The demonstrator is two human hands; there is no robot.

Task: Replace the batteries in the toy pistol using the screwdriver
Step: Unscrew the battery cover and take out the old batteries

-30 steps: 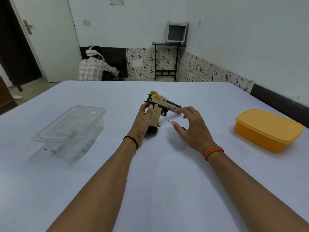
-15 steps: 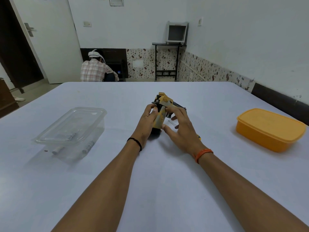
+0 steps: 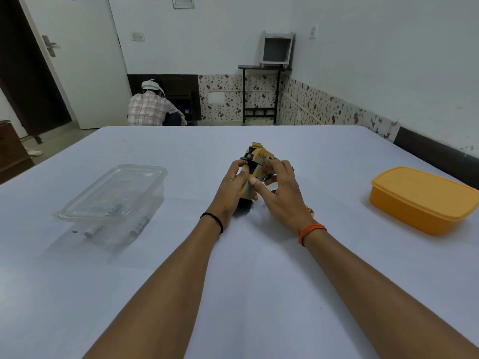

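A yellow and black toy pistol point(image 3: 255, 156) stands tilted on the table's middle, grip end toward me. My left hand point(image 3: 233, 185) grips its handle from the left. From the right, my right hand point(image 3: 278, 193) holds the pistol with thumb and fingers curled on the grip. The screwdriver point(image 3: 309, 209) lies on the table under my right hand; only a yellow and black bit of its handle shows by the wrist. Loose batteries point(image 3: 140, 225) lie beside and under a clear plastic box point(image 3: 114, 193) at the left.
A closed orange box point(image 3: 425, 198) sits at the right of the white table point(image 3: 246, 281). Behind the table's far edge a person point(image 3: 153, 107) crouches by the wall. A black stand point(image 3: 261, 94) is at the back.
My right hand moved left from the table beside the pistol and took hold of its grip. The pistol has tipped up, its barrel now pointing away from me.
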